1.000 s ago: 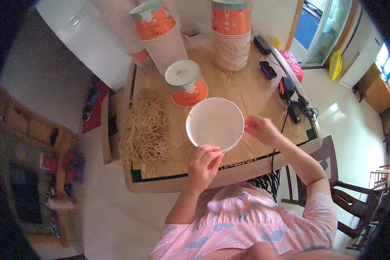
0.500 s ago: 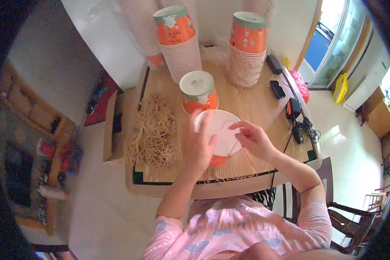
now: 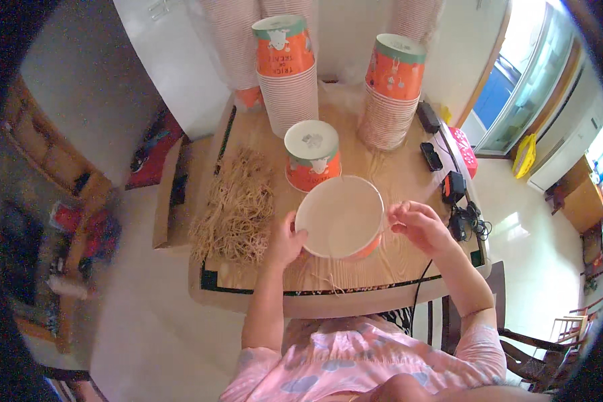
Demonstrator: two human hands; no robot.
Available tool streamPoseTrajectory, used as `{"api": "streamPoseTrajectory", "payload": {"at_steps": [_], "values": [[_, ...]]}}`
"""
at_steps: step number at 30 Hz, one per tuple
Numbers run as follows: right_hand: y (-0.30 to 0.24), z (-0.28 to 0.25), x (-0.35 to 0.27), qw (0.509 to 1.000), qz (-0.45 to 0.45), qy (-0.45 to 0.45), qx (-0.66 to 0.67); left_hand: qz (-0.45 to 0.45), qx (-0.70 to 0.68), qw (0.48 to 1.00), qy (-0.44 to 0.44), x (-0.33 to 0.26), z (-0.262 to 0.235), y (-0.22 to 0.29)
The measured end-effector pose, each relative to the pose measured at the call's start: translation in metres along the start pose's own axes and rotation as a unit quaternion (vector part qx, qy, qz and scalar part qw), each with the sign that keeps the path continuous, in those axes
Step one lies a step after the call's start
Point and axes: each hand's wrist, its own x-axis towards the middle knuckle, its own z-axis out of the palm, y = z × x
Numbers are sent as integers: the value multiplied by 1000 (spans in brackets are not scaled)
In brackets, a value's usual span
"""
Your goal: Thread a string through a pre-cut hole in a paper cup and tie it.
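A paper bucket [image 3: 338, 221], white inside and orange outside, is tipped so that its mouth faces me. My left hand [image 3: 285, 242] grips its left rim, thumb on the edge. Just off the right rim is my right hand [image 3: 421, 226], thumb and fingers pinched together; whatever they hold is too fine to make out. Behind it stands an upside-down paper bucket [image 3: 313, 155], orange with a green band. A heap of tan paper-twine strands [image 3: 238, 208] lies left of my left hand. A few loose strands [image 3: 333, 284] lie by the table's front edge.
Two tall stacks of nested paper buckets [image 3: 286, 80] [image 3: 394, 87] stand at the back, with plastic-wrapped stacks behind. Black power adapters [image 3: 453, 186] and tangled cables [image 3: 474, 218] line the table's right side. An open cardboard box [image 3: 171, 201] is beside the left edge.
My left hand has moved from over the bucket's mouth to its left rim. My right hand has drawn back to the right, out of the mouth. The bucket is tipped more towards me.
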Motion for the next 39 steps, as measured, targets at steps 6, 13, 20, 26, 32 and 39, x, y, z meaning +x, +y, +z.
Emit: {"api": "streamPoseTrajectory", "payload": {"at_steps": [6, 13, 20, 26, 32, 39], "values": [[-1, -34, 14, 994, 68, 88, -25, 30, -110, 993, -11, -24, 19, 16], [-34, -71, 36, 942, 247, 55, -223, 74, -205, 976, 1, -1, 52, -1], [-162, -43, 60, 749, -237, 164, -597, 60, -386, 920, 36, 30, 113, 11], [-262, -22, 126, 372, -457, 237, -772, 78, -210, 974, 26, 22, 130, -7], [-248, -53, 197, 293, -407, 227, -835, 113, -150, 982, 27, 24, 136, -21], [-221, -59, 221, 370, -319, 219, -844, 99, -129, 986, 26, 20, 133, -17]]}}
